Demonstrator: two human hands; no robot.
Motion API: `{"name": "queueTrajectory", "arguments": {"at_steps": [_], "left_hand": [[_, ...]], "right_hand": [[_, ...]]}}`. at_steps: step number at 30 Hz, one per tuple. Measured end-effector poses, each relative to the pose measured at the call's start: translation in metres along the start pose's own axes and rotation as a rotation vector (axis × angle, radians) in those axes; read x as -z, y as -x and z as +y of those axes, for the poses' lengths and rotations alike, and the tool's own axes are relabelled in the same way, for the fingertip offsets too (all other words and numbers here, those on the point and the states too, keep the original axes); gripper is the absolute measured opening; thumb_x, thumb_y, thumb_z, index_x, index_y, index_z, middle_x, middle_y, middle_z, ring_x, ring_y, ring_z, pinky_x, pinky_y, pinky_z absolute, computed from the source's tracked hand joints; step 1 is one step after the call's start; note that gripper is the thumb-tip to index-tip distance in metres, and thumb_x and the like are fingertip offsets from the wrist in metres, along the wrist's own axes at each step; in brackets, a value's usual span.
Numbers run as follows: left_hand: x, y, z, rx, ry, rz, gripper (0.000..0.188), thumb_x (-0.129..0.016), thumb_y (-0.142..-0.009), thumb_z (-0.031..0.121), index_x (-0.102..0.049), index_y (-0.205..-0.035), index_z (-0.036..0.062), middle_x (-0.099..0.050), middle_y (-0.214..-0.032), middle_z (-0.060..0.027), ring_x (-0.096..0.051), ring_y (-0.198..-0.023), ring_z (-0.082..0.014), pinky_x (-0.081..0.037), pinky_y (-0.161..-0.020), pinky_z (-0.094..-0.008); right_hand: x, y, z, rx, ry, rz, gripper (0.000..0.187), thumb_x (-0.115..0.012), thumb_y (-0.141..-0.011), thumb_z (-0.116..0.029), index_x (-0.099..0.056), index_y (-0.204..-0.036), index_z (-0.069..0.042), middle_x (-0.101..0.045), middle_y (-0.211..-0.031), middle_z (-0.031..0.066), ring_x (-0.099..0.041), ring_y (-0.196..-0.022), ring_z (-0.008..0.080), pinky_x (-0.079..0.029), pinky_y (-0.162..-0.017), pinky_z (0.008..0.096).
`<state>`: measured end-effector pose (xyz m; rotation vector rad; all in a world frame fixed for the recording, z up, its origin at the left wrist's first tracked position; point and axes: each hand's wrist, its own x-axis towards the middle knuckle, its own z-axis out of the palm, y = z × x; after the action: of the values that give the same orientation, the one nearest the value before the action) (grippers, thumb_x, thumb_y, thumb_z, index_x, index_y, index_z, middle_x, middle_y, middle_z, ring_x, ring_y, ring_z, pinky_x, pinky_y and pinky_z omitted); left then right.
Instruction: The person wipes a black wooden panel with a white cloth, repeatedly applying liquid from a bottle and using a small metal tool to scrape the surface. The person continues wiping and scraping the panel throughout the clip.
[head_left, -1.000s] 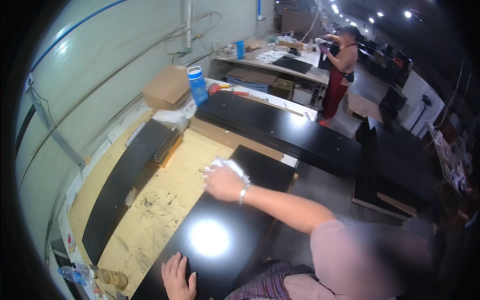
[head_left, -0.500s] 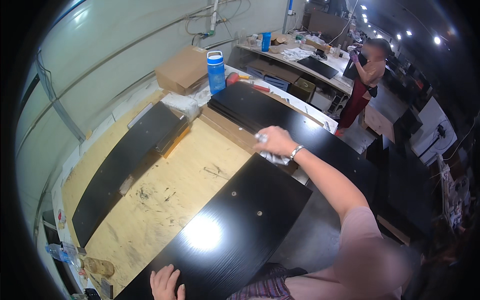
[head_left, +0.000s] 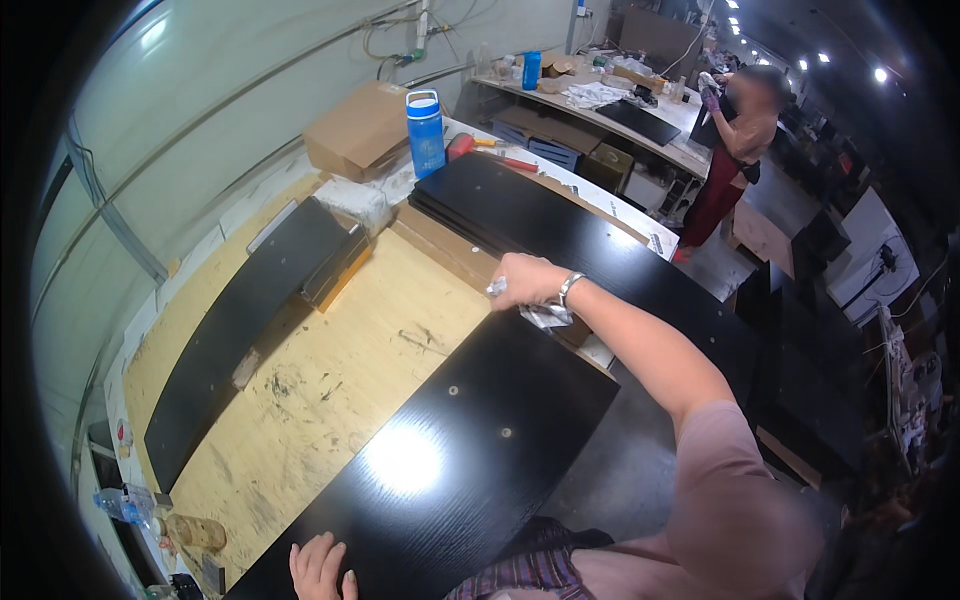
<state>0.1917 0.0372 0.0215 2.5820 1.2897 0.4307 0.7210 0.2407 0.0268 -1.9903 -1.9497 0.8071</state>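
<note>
A long black wood-grain panel (head_left: 455, 460) lies in front of me, with two small round metal fittings set in its face. My right hand (head_left: 528, 280) is closed on a crumpled white cloth (head_left: 545, 316) at the panel's far end. Part of the cloth pokes out past the fingers, and some hangs below the hand at that edge. At the near left end of the panel, my left hand (head_left: 320, 568) rests flat with its fingers stretched out, holding nothing.
A light wooden board (head_left: 345, 365) bears a curved black panel (head_left: 245, 325) on supports. Beyond are stacked black panels (head_left: 530, 210), a cardboard box (head_left: 355, 130), a blue bottle (head_left: 425, 140) and a red-headed hammer (head_left: 462, 146). Clear bottles stand near left. Another person (head_left: 745, 150) stands at a farther bench.
My right hand, with the cloth, has shifted slightly left along the panel's far edge. The whole view has moved a little. My left hand stays flat on the panel.
</note>
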Motion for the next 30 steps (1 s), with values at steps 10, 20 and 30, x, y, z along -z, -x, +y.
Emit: {"name": "queueTrajectory", "arguments": {"at_steps": [10,20,30], "left_hand": [[-0.0002,-0.0009,0.0009,0.011,-0.018,-0.01,0.041,-0.061,-0.094,0.013,-0.061,-0.134,0.0085,-0.058,-0.144,-0.0131,-0.052,-0.135,-0.0337,-0.032,-0.117,-0.0562],[0.0011,-0.0001,0.0016,0.017,-0.021,-0.006,0.04,-0.06,-0.094,0.014,-0.061,-0.134,0.0086,-0.058,-0.143,-0.0126,-0.052,-0.135,-0.0332,-0.032,-0.117,-0.0554],[-0.0002,-0.0001,-0.0001,0.015,-0.021,0.001,0.041,-0.06,-0.094,0.015,-0.061,-0.134,0.0088,-0.058,-0.144,-0.0123,-0.052,-0.134,-0.0332,-0.032,-0.118,-0.0551]], "right_hand": [[0.0001,-0.0045,0.0056,-0.022,-0.095,-0.013,0.017,-0.078,-0.071,-0.019,-0.072,-0.073,-0.003,-0.066,-0.063,0.009,-0.064,-0.06,0.0212,-0.048,-0.061,0.0376],[0.0004,-0.0068,0.0007,-0.021,-0.073,-0.019,0.019,-0.079,-0.07,-0.019,-0.071,-0.071,-0.002,-0.067,-0.063,0.0088,-0.064,-0.06,0.0209,-0.049,-0.061,0.0367],[0.0,-0.0097,0.0057,-0.025,-0.083,-0.029,0.019,-0.078,-0.07,-0.02,-0.072,-0.072,-0.002,-0.066,-0.064,0.0094,-0.064,-0.06,0.0211,-0.049,-0.061,0.0364]]}}
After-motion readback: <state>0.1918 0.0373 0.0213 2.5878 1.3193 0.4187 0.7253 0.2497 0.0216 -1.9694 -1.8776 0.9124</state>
